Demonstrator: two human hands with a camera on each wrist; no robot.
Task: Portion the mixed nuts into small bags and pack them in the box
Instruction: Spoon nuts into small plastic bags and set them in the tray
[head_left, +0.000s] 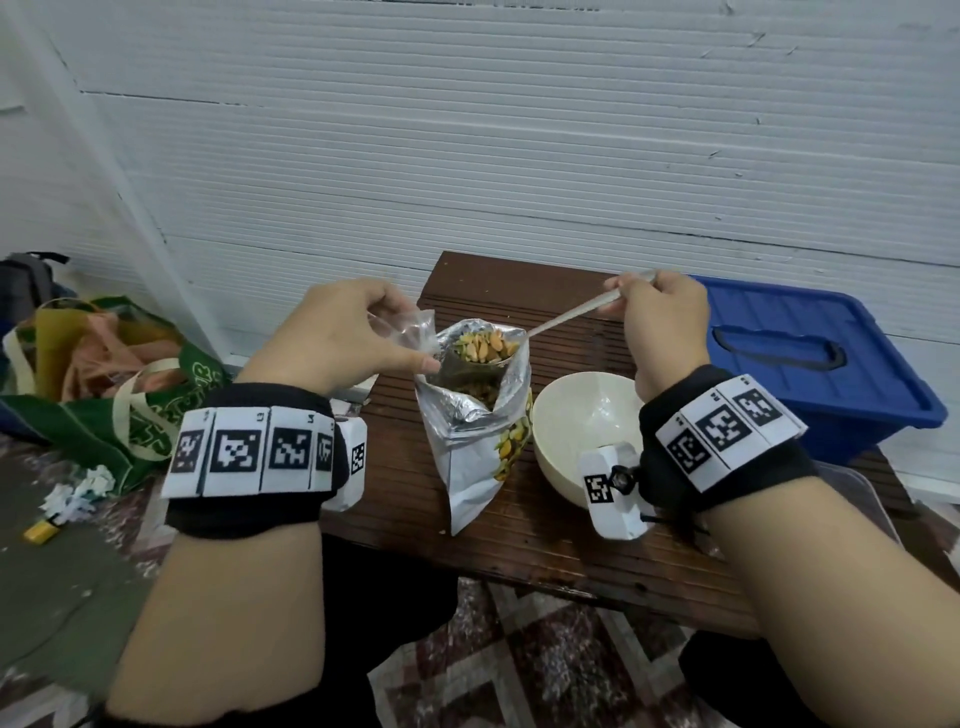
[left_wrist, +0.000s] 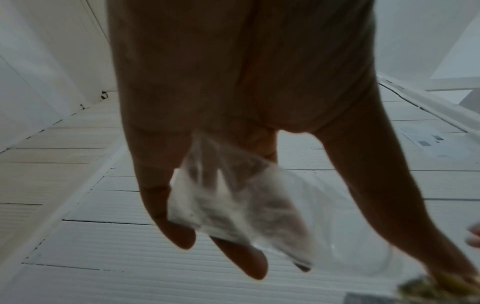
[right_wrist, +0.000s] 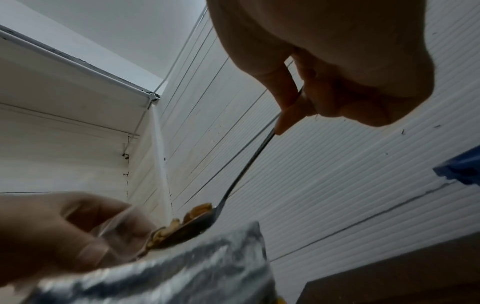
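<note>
An opened foil pack of mixed nuts stands on the dark wooden table. My left hand pinches a small clear plastic bag just left of the pack's mouth; in the left wrist view the small clear bag hangs between the fingers. My right hand grips the handle of a metal spoon, whose bowl, heaped with nuts, hovers over the pack's mouth. The right wrist view shows the spoon loaded with nuts beside the bag.
An empty cream bowl stands right of the pack. A blue lidded plastic box sits at the table's right end. A green cloth bag and crumpled paper lie on the floor at left. A white panelled wall rises behind.
</note>
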